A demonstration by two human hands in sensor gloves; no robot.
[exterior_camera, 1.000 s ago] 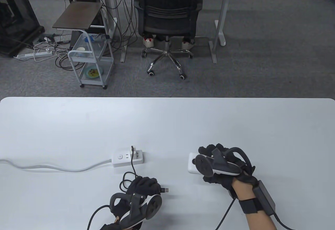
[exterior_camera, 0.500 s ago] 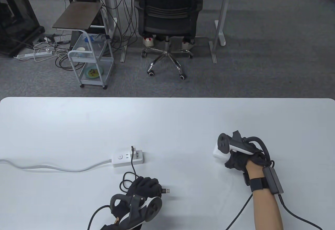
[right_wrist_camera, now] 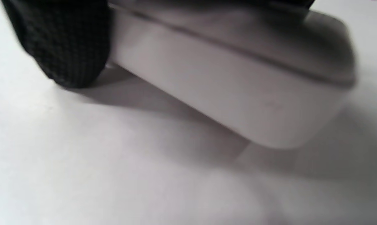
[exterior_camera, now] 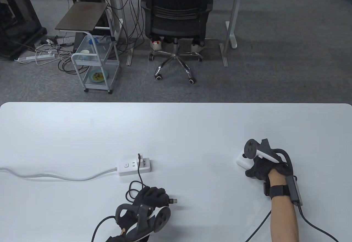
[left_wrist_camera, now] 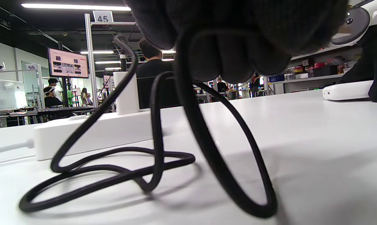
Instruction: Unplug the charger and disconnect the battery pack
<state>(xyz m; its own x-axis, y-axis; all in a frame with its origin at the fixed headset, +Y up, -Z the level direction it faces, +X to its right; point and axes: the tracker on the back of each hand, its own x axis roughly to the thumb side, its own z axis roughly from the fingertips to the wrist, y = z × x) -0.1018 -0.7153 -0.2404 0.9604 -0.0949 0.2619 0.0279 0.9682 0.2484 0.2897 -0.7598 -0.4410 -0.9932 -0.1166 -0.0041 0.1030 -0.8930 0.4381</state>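
A white power strip point(exterior_camera: 134, 167) lies on the table with a white charger point(exterior_camera: 144, 161) plugged into it. A black cable point(exterior_camera: 140, 174) runs from the charger in loops to my left hand point(exterior_camera: 154, 195). That hand grips the cable near its free USB plug point(exterior_camera: 173, 200). My right hand point(exterior_camera: 251, 167) holds the white battery pack point(exterior_camera: 241, 162) low over the table at the right, apart from the cable. The left wrist view shows the cable loops point(left_wrist_camera: 157, 131), the charger point(left_wrist_camera: 126, 93) and the battery pack point(left_wrist_camera: 348, 90). The right wrist view shows the pack point(right_wrist_camera: 232, 93) up close and blurred.
The strip's white cord point(exterior_camera: 55, 176) trails off the table's left edge. The white table point(exterior_camera: 176, 126) ends at a far edge. Beyond that edge an office chair point(exterior_camera: 176, 19) and a small cart point(exterior_camera: 93, 68) stand on the floor.
My right hand has carried the battery pack from the table's middle to the right side and turned. My left hand, the cable and the power strip have not moved.
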